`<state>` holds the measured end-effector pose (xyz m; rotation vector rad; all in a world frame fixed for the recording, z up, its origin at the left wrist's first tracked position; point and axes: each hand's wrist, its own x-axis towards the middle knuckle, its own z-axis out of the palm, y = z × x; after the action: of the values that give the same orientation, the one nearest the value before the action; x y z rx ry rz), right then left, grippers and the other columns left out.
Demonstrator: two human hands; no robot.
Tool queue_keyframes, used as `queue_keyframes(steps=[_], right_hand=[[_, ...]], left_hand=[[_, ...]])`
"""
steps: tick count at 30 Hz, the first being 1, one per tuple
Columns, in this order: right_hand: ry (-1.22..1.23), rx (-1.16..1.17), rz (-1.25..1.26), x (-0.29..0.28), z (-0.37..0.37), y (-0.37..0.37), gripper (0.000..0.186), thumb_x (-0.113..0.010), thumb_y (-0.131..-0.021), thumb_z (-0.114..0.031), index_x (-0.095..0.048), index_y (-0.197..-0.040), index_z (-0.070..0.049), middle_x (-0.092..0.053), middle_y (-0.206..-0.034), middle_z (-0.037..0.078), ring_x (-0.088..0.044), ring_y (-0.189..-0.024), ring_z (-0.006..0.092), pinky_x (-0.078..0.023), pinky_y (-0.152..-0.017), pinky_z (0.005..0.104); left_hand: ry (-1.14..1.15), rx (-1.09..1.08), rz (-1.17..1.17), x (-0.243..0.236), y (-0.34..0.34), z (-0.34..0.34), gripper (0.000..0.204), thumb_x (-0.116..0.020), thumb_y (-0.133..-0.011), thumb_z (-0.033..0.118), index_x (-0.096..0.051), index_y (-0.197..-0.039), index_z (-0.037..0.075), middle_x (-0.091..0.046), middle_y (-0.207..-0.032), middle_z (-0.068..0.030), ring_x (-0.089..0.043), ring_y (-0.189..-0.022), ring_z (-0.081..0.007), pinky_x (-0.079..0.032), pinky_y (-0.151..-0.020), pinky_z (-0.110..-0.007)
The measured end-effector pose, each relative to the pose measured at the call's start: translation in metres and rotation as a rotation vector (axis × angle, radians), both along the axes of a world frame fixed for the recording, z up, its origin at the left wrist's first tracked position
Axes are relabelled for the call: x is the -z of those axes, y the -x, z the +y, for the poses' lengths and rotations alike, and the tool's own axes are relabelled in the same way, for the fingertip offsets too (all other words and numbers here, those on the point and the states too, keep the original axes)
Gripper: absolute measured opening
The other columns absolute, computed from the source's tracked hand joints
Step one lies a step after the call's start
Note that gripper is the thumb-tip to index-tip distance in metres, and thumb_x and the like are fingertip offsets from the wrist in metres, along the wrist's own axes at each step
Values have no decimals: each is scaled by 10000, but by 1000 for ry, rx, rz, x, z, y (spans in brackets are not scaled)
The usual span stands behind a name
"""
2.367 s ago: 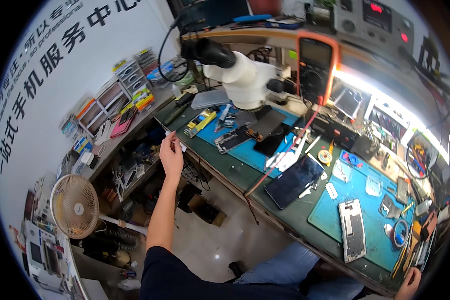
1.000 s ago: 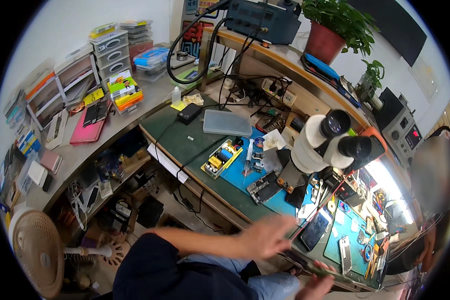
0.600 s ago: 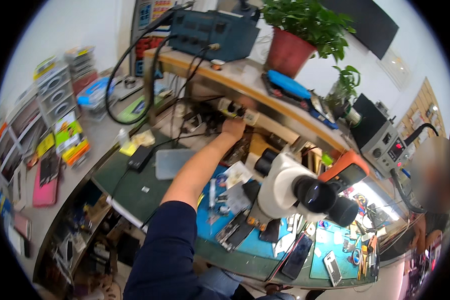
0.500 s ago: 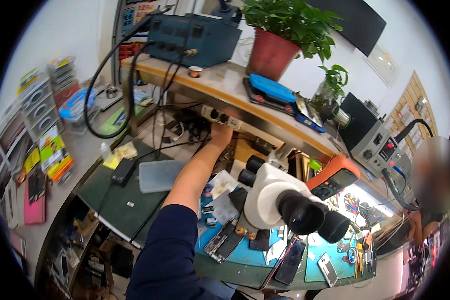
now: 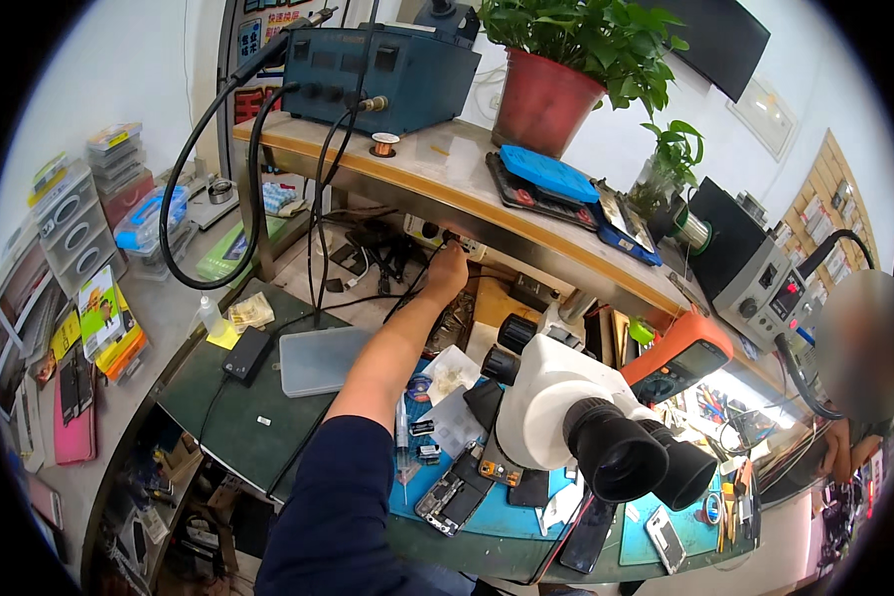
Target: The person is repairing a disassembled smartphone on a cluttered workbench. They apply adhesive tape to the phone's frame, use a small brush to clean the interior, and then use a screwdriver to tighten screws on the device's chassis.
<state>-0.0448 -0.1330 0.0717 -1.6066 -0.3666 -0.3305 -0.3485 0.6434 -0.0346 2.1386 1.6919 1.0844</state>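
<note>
My left arm, in a dark blue sleeve, reaches forward under the raised shelf. At the back of the bench my left hand [image 5: 449, 268] is at a pale power strip [image 5: 475, 250] fixed below the shelf edge. Its fingers are bent together against a dark, plug-like part on the strip, and what they hold is mostly hidden. Black cables and adapters [image 5: 392, 253] lie in a tangle just left of the hand. Beside the forearm rests a clear plastic lid or tray [image 5: 318, 360]. My right hand is out of view.
A white microscope [image 5: 546, 407] stands right of my arm, with an orange multimeter [image 5: 675, 358] behind it. An opened phone [image 5: 454, 494] lies on the blue mat. The shelf [image 5: 437, 164] carries a blue-grey soldering station [image 5: 382, 79] and a red plant pot [image 5: 546, 99]. Someone sits at far right.
My left hand has shifted slightly right along the power strip, its fingers now higher over the dark part. The whole view has also shifted a little.
</note>
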Motion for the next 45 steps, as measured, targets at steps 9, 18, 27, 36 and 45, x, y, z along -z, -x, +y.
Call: queue_keyframes(steps=[9, 18, 27, 36, 45], right_hand=[[-7, 46, -2, 2, -6, -12, 390, -468, -1044, -378, -629, -1044, -22, -641, -733, 93, -599, -705, 231, -497, -656, 394], [-7, 25, -31, 14, -11, -31, 410, -469, -1044, -380, -635, -1075, -6, -652, -736, 100, -601, -708, 237, -497, -662, 399], [-109, 105, 101, 14, -26, -32, 422, -518, -1089, -405, -678, -1198, -30, -578, -764, 42, -540, -599, 149, -446, -527, 287], [17, -190, 368, 10, -60, -67, 313, -592, -1102, -199, -561, -1370, -41, -572, -929, 19, -493, -576, 55, -405, -517, 222], [530, -585, 242, 7, -35, -216, 517, -733, -1023, -164, -582, -1502, -41, -693, -969, 25, -661, -808, 109, -507, -706, 283]], left_hand=[[39, -98, 15, 10, -27, 0, 458, -611, -1094, 213, -520, -1403, -111, -729, -1143, -246, -763, -976, -347, -671, -690, -429], [145, -169, 17, 11, -10, 12, 431, -621, -1058, 145, -543, -1405, -98, -740, -1192, -249, -767, -1016, -368, -674, -777, -484], [-63, -234, -41, 22, -2, 13, 399, -610, -1047, 290, -665, -1293, -18, -756, -1168, -241, -755, -1047, -373, -622, -842, -469], [-177, -151, 305, 10, 128, -58, 374, -591, -1076, 251, -668, -1308, -32, -748, -1190, -234, -748, -1025, -347, -611, -828, -436], [-206, -120, 549, -39, 212, -175, 351, -573, -1106, 212, -672, -1323, -46, -740, -1211, -227, -742, -1002, -321, -601, -814, -403]])
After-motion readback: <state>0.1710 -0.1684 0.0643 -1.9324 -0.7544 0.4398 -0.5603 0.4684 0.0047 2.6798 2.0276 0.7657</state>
